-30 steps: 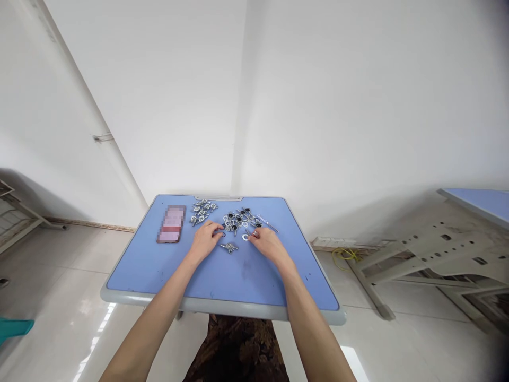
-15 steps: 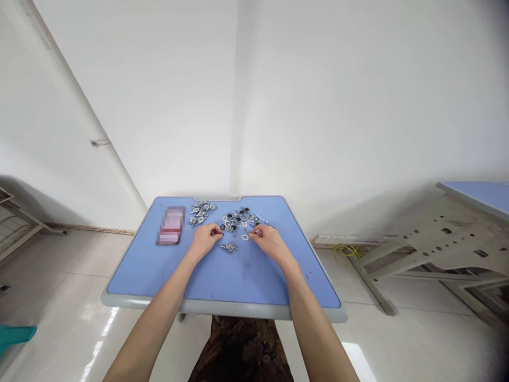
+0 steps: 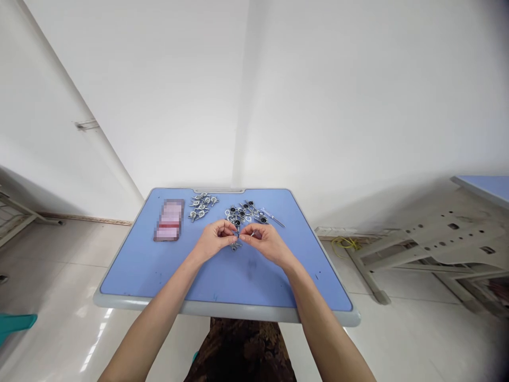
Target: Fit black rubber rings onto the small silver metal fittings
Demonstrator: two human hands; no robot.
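Note:
My left hand (image 3: 215, 240) and my right hand (image 3: 265, 243) meet fingertip to fingertip over the middle of the table. A small dark piece (image 3: 237, 234), perhaps a ring, is pinched by my left fingers, its shape mostly covered. My right thumb and fingers are closed too, with a thin silvery bit showing among them that is too small to name. Just below the fingertips a small metal fitting (image 3: 234, 247) lies on the blue table (image 3: 246, 286), partly hidden. Beyond the hands is a pile of metal parts with black round pieces (image 3: 242, 213).
Another group of metal fittings (image 3: 202, 205) lies at the back left of the tabletop. Left of it is a pinkish, blurred-out phone-like rectangle (image 3: 169, 220). A slim screwdriver-like tool (image 3: 274, 217) rests right of the pile. A white wall (image 3: 191, 106) stands behind the table.
My hands have come together from either side of the metal fitting, the right one moving left and the left one slightly right. The view has shifted a little.

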